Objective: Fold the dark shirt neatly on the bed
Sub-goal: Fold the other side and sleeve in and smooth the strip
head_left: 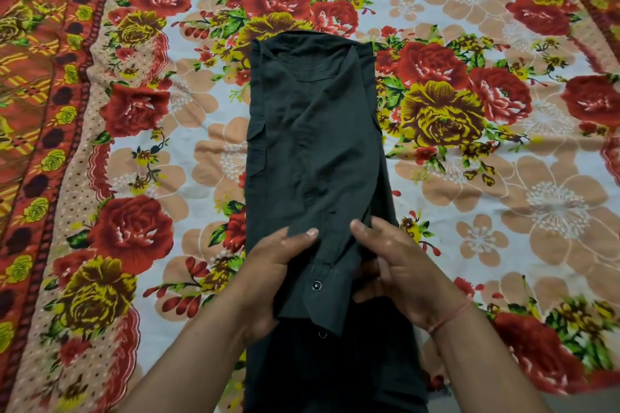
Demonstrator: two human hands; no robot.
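The dark shirt (312,131) lies lengthwise on the bed as a long narrow strip, its sides folded inward and its collar end far from me. A sleeve runs down its middle to a cuff with a small round button (316,285). My left hand (271,275) grips the cuff's left edge, thumb on top. From the other side, my right hand (399,268) holds the same cuff, fingers curled under the cloth. A thin red thread circles my right wrist. The cuff is lifted slightly off the shirt's lower part.
A floral bedsheet (503,198) with red and yellow roses covers the bed. Its orange patterned border (37,84) runs along the left side and the far right corner. The bed's near edge shows at the bottom right.
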